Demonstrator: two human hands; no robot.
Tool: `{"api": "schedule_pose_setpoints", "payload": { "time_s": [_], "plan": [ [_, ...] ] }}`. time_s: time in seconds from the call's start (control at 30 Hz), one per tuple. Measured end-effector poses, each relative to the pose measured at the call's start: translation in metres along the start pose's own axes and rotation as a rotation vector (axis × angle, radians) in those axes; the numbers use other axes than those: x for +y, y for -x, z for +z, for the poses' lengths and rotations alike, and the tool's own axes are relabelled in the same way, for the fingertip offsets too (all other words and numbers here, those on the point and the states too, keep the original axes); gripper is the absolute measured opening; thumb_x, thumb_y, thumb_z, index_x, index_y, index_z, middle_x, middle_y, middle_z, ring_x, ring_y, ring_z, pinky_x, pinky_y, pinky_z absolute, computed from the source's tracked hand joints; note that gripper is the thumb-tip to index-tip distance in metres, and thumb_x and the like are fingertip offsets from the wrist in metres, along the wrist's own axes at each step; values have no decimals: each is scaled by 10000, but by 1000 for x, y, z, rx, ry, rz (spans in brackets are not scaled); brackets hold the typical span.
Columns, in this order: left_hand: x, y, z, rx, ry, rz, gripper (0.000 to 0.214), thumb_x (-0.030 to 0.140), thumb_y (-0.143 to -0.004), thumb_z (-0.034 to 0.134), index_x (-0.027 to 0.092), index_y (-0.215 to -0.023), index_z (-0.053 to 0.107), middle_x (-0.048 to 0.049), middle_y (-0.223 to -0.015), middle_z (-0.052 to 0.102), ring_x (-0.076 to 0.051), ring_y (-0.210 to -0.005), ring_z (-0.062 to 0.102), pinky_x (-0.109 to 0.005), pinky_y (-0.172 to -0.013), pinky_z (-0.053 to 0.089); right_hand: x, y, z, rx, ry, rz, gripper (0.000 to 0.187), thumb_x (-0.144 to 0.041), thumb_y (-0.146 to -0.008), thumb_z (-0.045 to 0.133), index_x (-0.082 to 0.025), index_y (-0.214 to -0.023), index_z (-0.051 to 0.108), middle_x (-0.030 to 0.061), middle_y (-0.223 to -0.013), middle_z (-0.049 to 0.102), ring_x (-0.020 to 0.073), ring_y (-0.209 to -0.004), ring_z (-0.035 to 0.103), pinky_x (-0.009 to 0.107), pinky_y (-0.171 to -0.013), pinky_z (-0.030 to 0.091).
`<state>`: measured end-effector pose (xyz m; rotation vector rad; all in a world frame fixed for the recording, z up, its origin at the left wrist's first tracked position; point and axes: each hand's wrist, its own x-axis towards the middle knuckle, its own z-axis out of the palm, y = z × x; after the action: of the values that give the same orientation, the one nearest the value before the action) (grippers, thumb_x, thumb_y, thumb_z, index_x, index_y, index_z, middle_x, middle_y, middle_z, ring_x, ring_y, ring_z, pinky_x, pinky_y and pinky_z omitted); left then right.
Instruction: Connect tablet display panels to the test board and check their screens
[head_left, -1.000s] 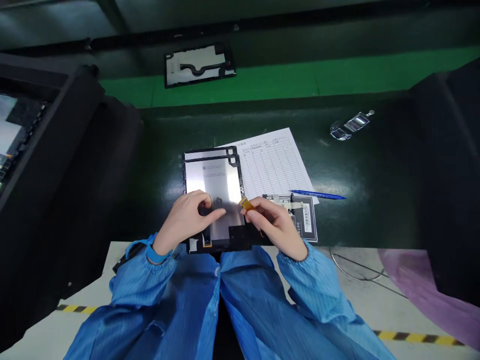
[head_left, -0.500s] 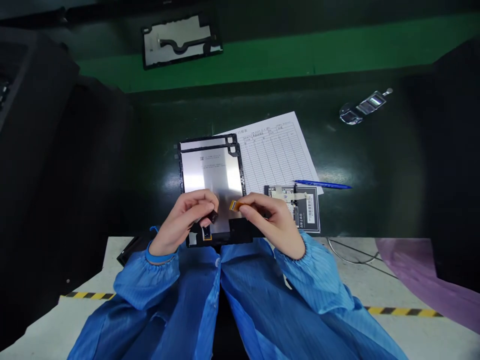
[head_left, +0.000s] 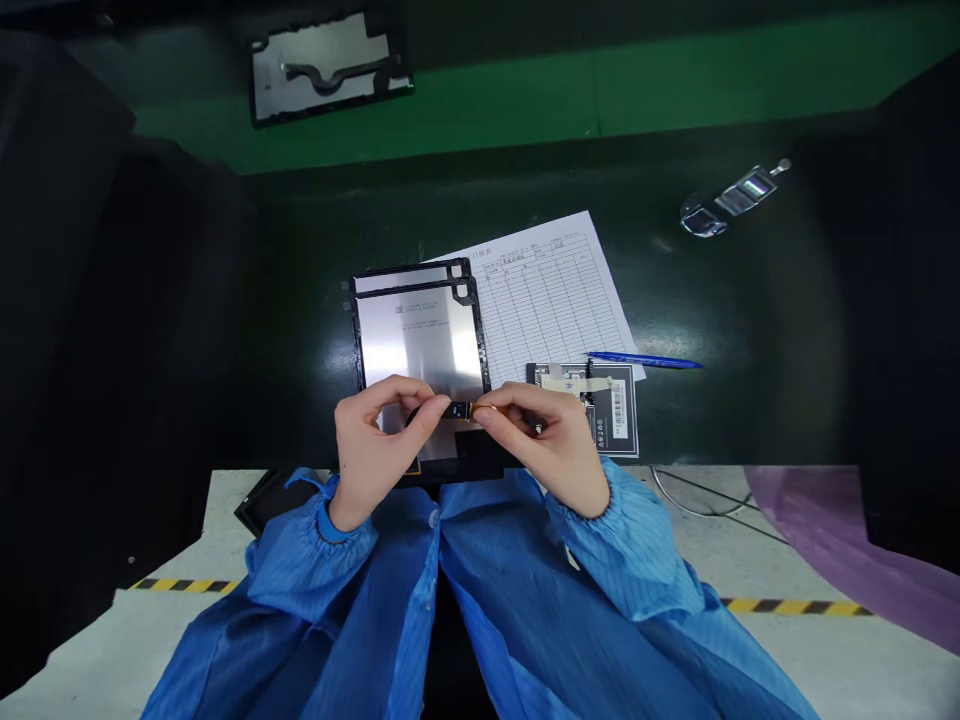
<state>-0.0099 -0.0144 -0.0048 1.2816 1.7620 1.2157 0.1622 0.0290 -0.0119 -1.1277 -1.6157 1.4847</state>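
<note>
My left hand pinches a black flex cable between thumb and forefinger. Its end meets the tip of an orange flex cable, pinched in my right hand; whether the two are joined I cannot tell. Both hands are over the lower part of a tablet screen, which lies silver back up on the table, with a second screen panel partly showing under it. By my right hand lies a battery with a circuit board, its left part hidden by the fingers.
A printed form lies partly beneath the screens. A blue pen rests across its lower corner. Farther right is a shiny metal clip-like device. Another screen panel sits on the shelf at the back left.
My left hand has brought the black cable up and to the right, its end now against the orange cable. My right hand has stayed almost in place. The whole view has shifted slightly.
</note>
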Motion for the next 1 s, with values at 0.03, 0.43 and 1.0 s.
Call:
{"api": "schedule_pose_setpoints", "payload": {
  "time_s": [0.03, 0.43, 1.0],
  "plan": [
    [0, 0, 0, 4, -7, -3, 125, 275, -800, 732, 207, -708, 683, 22, -636, 641, -126, -575, 564, -272, -583, 457, 0, 0, 0, 2, 0, -2, 129, -289, -865, 664, -197, -793, 720, -41, -560, 486, 78, -483, 302, 255, -465, 261],
    [1, 0, 1, 53, -41, 43, 133, 237, -807, 716, 202, -690, 664, 22, -640, 632, -126, -612, 557, -266, -607, 457, 0, -1, 1, 7, 33, -21, 121, -260, -868, 655, -191, -786, 711, -39, -579, 517, 74, -491, 314, 252, -470, 282],
    [-1, 3, -1, 45, 53, 56, 116, 213, -801, 735, 198, -705, 673, 37, -634, 641, -105, -586, 569, -235, -583, 458, -1, -2, 3, 1, 35, -35, 138, -251, -872, 654, -170, -775, 711, -38, -578, 511, 70, -501, 326, 244, -468, 277]
  ]
}}
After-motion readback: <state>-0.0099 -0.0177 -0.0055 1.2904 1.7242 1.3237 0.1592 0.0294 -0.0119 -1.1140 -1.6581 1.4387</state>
